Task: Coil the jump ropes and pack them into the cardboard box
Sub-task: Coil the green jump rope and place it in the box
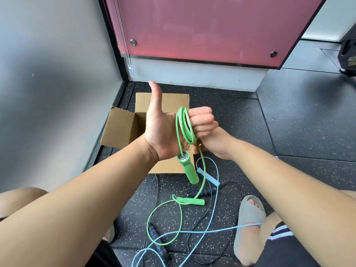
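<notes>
While black speckled floor [289,120] meets a grey wall [48,74], the left hand [163,130] grips green rope [185,126] coils above the box [123,130]; the right hand [213,143] pinches the strand.

green jump rope [185,125] part-coiled, cardboard box [123,130] open

The thin green jump rope cord [185,125] looks like smooth plastic with a slight sheen; its green cylindrical handle [189,171] appears matt, foam-like or soft plastic, with a shiny metal bearing at the top end. The open brown cardboard box [123,128] is plain matt corrugated paperboard, unprinted. The black speckled floor [240,116] looks like matt rubber tile with a fine grainy surface. The pale blue jump rope [213,231] appears smooth plastic, its handle translucent. The black jump rope handle with blue ribbed bands [157,239] looks matt. The grey slipper [250,214] appears matt, soft foam.
</notes>
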